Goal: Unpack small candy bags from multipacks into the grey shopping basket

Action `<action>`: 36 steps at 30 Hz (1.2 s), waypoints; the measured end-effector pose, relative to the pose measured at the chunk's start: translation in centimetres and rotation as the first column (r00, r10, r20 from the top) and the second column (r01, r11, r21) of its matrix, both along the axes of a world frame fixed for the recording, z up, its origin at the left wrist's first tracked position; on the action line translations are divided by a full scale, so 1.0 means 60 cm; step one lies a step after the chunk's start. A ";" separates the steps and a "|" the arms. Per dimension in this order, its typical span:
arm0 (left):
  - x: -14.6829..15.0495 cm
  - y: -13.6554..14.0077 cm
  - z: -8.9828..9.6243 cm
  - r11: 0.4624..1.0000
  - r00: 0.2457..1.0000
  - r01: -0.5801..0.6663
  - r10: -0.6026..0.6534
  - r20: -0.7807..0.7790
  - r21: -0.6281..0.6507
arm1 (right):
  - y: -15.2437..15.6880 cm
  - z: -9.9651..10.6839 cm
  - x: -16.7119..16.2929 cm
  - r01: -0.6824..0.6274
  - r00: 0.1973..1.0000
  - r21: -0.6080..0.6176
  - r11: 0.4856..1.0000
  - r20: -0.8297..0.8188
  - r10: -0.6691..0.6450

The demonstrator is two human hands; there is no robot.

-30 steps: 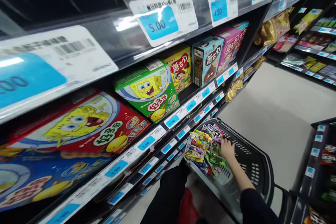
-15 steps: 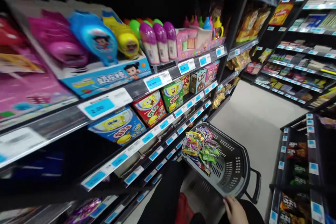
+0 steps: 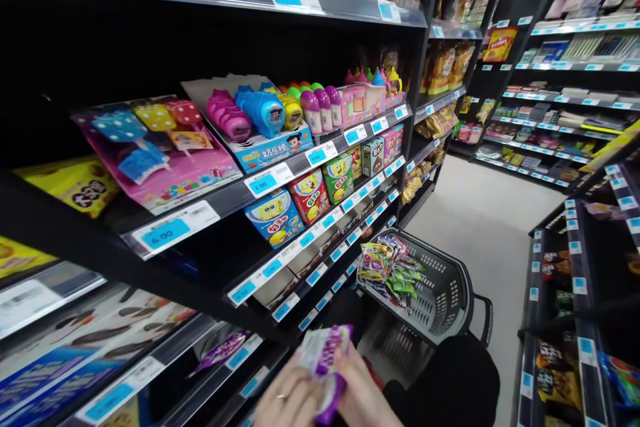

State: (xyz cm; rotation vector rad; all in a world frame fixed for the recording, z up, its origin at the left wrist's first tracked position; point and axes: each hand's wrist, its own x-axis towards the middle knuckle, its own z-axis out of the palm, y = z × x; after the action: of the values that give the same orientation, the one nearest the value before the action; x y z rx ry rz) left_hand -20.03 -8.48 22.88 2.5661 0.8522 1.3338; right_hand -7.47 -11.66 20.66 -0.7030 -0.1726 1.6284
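Observation:
A purple and white snack packet (image 3: 326, 352) is held between both of my hands at the bottom middle of the head view. My left hand (image 3: 290, 395), with a ring on one finger, has its fingers curled over the packet's near left side. My right hand (image 3: 363, 383) grips the right edge. Just beyond them a dark grey shopping basket (image 3: 445, 297) stands on the floor by the shelves. Several colourful packets (image 3: 393, 270) lie piled in its left part. Print on the held packet is too blurred to read.
The shelf on the left holds toy-shaped candy (image 3: 260, 113), boxed biscuits (image 3: 307, 197) and price tags (image 3: 183, 227). A low rack (image 3: 580, 280) with snack bags borders the right. Between them runs a grey floor aisle (image 3: 465, 203); my knee (image 3: 450, 380) is near the basket.
My right hand has left the basket's near edge and moved left. My left hand and the purple packet have come into view, held together. The camera view has shifted, showing more shelving.

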 end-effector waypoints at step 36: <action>0.071 0.015 0.061 0.704 0.986 0.168 -0.104 0.133 -0.690 | -0.089 0.049 0.166 0.067 0.183 0.295 0.953 0.935 -0.302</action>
State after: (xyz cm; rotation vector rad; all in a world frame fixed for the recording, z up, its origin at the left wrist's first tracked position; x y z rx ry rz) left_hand -15.79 -7.58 26.52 1.9062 0.9043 0.8306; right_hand 2.47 -16.99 23.57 -1.4936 -1.1414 0.6324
